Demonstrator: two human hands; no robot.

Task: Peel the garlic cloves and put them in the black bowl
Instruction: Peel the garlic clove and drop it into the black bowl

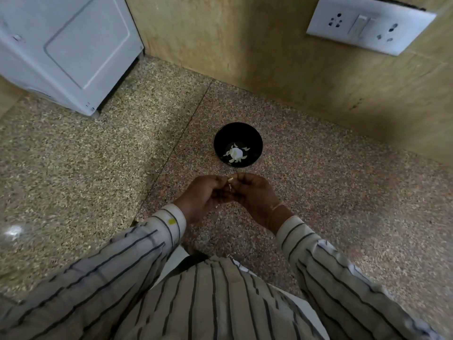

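The hands [208, 192] hide most of the garlic clove [230, 179].

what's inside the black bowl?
Round black bowl holds a pale whitish cluster on its bottom: garlic cloves or skins, cannot tell. Anything beneath the cluster is hidden.

Speckled stone counter [98, 180], polished with a glare at the lower left; glossy black bowl [221, 146]; striped cloth sleeves [137, 251]; smooth white plastic switch plate [367, 25].
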